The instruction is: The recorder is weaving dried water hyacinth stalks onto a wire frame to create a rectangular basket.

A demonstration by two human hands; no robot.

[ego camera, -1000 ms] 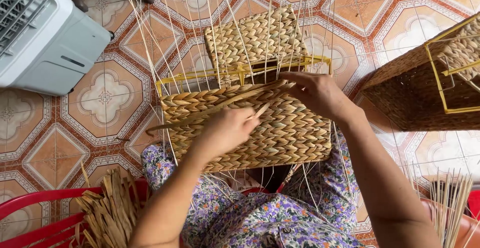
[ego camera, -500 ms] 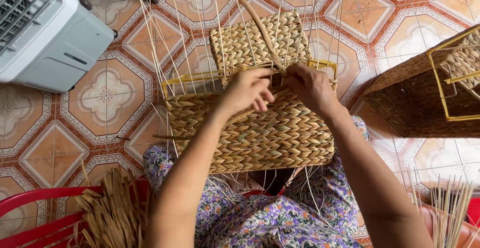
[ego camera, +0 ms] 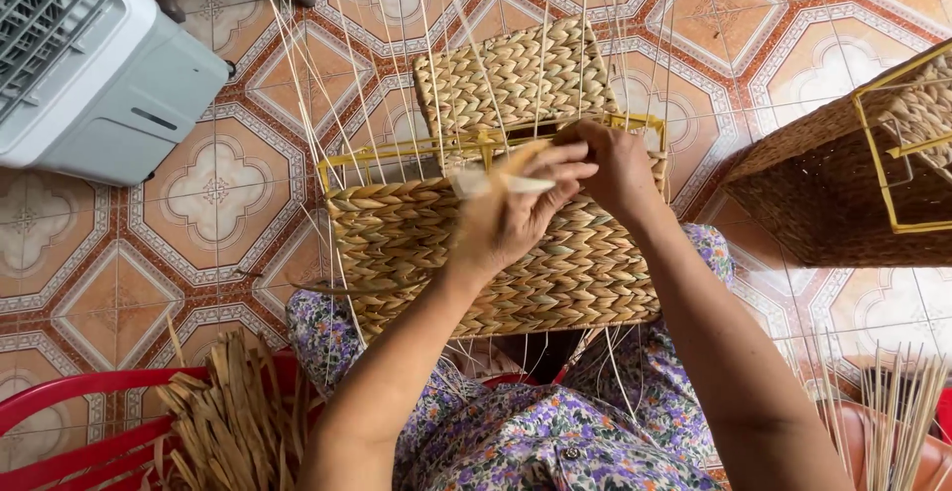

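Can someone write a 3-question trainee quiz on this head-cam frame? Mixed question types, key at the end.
1. True or false: both hands are at the top edge of the woven basket, by its yellow wire frame.
2. What lies in the red basin at lower left? A) loose dried fibre strands B) folded cloth C) water
3. Which hand pinches the pale flat strand?

Key
1. True: the left hand and right hand meet at the rim.
2. A: the dried fibre strands are piled there.
3. The left hand, as far as the blur allows.
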